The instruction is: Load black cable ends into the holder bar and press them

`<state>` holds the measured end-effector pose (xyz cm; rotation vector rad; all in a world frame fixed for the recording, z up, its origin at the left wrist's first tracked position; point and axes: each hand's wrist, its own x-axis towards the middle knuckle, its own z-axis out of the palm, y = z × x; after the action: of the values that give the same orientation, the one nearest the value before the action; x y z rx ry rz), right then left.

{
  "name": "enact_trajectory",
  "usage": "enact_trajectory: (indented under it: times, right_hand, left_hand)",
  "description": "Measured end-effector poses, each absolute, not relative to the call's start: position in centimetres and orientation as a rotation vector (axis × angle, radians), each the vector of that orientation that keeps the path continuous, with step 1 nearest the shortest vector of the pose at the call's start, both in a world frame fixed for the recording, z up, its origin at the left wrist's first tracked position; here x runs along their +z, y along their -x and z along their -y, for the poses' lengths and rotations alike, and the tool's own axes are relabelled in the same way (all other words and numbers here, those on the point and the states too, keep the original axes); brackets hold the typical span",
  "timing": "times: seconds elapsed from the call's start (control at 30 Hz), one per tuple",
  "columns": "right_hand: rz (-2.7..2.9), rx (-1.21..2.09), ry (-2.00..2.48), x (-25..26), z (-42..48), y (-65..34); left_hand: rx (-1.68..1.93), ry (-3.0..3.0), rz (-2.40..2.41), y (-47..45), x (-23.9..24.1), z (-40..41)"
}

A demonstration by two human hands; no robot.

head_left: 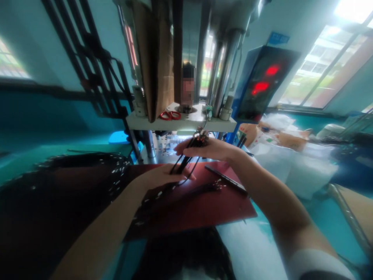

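Note:
Between my two hands runs a bundle of black cables (183, 163), tilted, with copper-coloured ends at its top. My right hand (201, 147) is closed around the upper part, near those ends. Lower down, my left hand (166, 175) wraps the same bundle, with some fingertips showing past it. One loose cable curves down beside the left fingers. Beneath the hands, a second bunch of black cables (201, 189) with bright ends lies on the red-brown board (233, 210). A dark flat bar (225, 179) rests on the board's right side.
A press machine with a white plate (186, 123) stands ahead, red-handled scissors (170, 115) on it. A control box (265, 83) with red digits is at its right. A large heap of black cables (58, 186) lies left. White bags (303, 163) are piled right. A person is behind the machine.

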<state>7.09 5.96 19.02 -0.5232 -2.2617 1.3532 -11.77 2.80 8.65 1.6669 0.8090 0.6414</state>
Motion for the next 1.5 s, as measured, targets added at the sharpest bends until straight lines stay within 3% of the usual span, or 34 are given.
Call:
enact_trajectory:
  times: [0.27,0.43,0.73,0.93,1.1,1.5]
  right_hand:
    - [1.807,1.696,0.633,12.3,-5.9,-10.7]
    - [1.38,1.565,0.555,9.7,-5.5,-14.7]
    - [1.694,1.144,1.08,7.3,-4.8,-15.8]
    - [1.609,0.757,1.176,4.4,-4.8,-16.1]
    - [1.554,0.957,1.102,2.6,-4.2,-16.4]
    - [1.887,0.94,1.32,1.9,-5.4,-16.5]
  left_hand:
    - [0.669,-1.451,-0.561,5.7,8.1,-3.5]
    - [0.482,-1.273,-0.607,2.9,5.8,-2.1]
    - [0.485,-1.385,-0.729,-1.5,3.9,-3.1]
    - [0.569,-1.379,-0.83,-4.8,3.7,-4.0]
    - [0.589,-1.137,-0.785,-4.6,1.6,-4.2]
    - [0.63,-0.979,-0.751,-3.5,-0.5,-4.2]
